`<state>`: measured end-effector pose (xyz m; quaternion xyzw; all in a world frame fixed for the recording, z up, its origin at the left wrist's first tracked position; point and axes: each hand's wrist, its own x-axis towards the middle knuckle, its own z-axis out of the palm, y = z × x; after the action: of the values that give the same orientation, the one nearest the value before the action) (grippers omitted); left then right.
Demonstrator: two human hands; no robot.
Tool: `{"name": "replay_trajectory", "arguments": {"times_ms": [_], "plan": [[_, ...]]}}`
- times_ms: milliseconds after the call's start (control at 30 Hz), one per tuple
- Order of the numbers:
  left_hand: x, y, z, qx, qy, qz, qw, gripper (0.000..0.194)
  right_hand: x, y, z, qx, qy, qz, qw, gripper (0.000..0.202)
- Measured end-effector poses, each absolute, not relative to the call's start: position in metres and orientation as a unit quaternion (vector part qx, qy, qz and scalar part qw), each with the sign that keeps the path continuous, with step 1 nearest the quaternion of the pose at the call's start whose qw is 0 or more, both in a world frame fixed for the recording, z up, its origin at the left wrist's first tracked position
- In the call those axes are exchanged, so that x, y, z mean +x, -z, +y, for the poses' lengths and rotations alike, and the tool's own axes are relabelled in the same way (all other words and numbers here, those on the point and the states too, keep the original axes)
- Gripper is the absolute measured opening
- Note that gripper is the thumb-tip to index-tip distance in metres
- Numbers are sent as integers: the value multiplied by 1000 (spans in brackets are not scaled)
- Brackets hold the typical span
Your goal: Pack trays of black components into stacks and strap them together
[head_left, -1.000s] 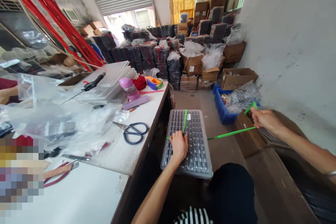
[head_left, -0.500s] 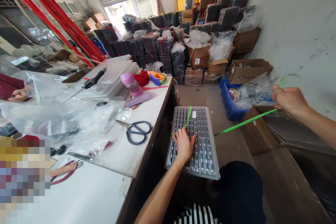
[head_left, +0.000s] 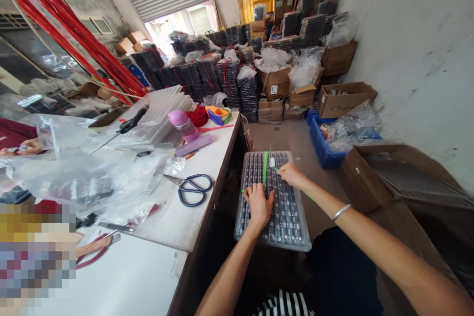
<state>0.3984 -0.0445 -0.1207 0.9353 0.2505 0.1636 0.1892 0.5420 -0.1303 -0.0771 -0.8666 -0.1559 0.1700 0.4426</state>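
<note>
A clear plastic tray (head_left: pixel 292 234), filled with rows of small dark parts, lies below me beside the table. Across its top runs a green strap (head_left: pixel 265 165), ending under the fingers of my left hand (head_left: pixel 259 206). That hand rests on the tray with its thumb apart, pressing down where the strap meets the fingertips. My right hand (head_left: pixel 292 175) is pinched on the strap's other part, just above the tray near a small white label (head_left: pixel 272 162). A short green end shows at its fingertips, and more green shows under my right forearm.
On the white table (head_left: pixel 148 266) to the left lie dark-handled scissors (head_left: pixel 192 190), a pink bottle (head_left: pixel 183 126) and plastic bags. A blue crate (head_left: pixel 326 150) and an open carton (head_left: pixel 361 177) stand to the right. Another person's hands (head_left: pixel 31 147) show at far left.
My right hand has swung in from the far right to just over the tray, bringing the green strap with it. My left hand has stayed on the tray.
</note>
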Motion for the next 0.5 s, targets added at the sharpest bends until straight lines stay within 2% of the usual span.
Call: {"name": "replay_trajectory", "arguments": {"times_ms": [200,333,500], "plan": [[395,117,-41,925,-183,253,215,12,525,102,-88,-828,-254,-108,488,21],[395,117,-40,920,-197,249,228,24,518,97,-78,-781,-291,-89,546,20],[396,118,-41,928,-201,216,227,23,512,88,-77,-782,-274,-74,554,23]]}}
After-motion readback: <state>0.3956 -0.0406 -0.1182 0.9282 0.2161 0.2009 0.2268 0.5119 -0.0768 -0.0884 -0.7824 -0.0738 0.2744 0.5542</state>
